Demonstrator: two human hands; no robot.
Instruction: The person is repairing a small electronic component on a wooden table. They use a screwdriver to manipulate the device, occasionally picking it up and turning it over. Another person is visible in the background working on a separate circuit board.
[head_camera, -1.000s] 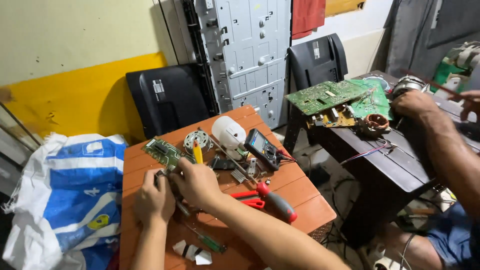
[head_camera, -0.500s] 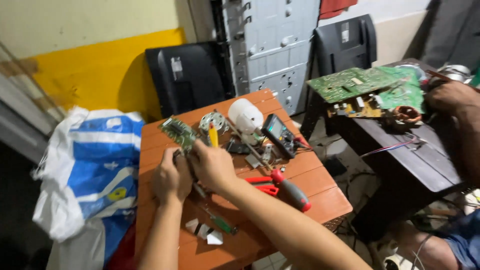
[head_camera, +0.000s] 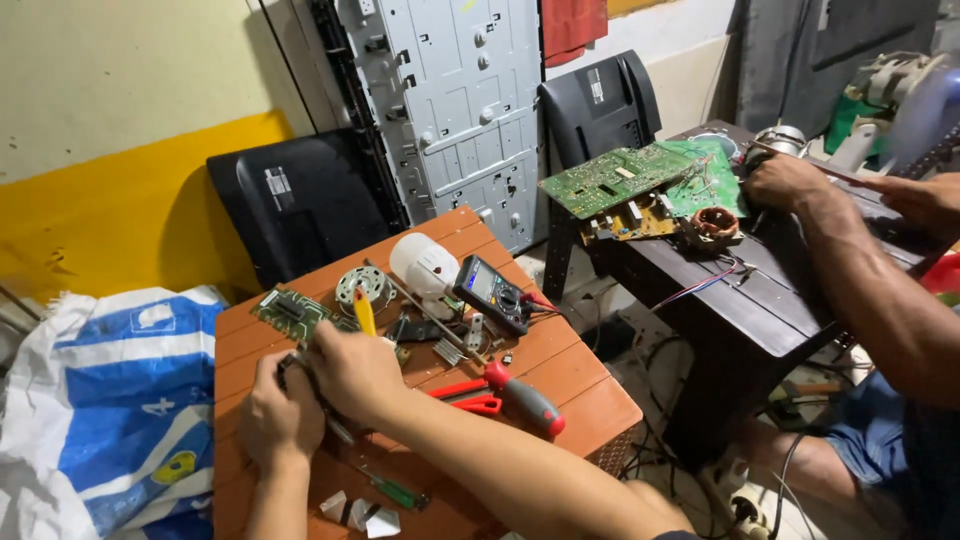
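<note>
My left hand (head_camera: 275, 415) and my right hand (head_camera: 355, 372) are pressed together over a small dark part (head_camera: 298, 368) on the orange-brown wooden table (head_camera: 590, 395); both grip it, and most of it is hidden by my fingers. A small green circuit board (head_camera: 290, 312) lies just beyond my hands. A yellow-handled tool (head_camera: 365, 312) stands out behind my right hand. A white bulb housing (head_camera: 425, 265), a round metal disc (head_camera: 362, 287) and a dark multimeter (head_camera: 490, 293) lie farther back.
A long screwdriver with a red and grey handle (head_camera: 525, 398) and red-handled pliers (head_camera: 470, 395) lie right of my hands. White fragments (head_camera: 360, 515) sit near the front edge. Another person's hands (head_camera: 790, 180) work at a dark table (head_camera: 760, 300) carrying green circuit boards (head_camera: 625, 180). A blue-white sack (head_camera: 110, 400) is left.
My view has shifted slightly; my hands stay pressed together over the small part in the same spot on the table. The other person's hands remain at the dark table.
</note>
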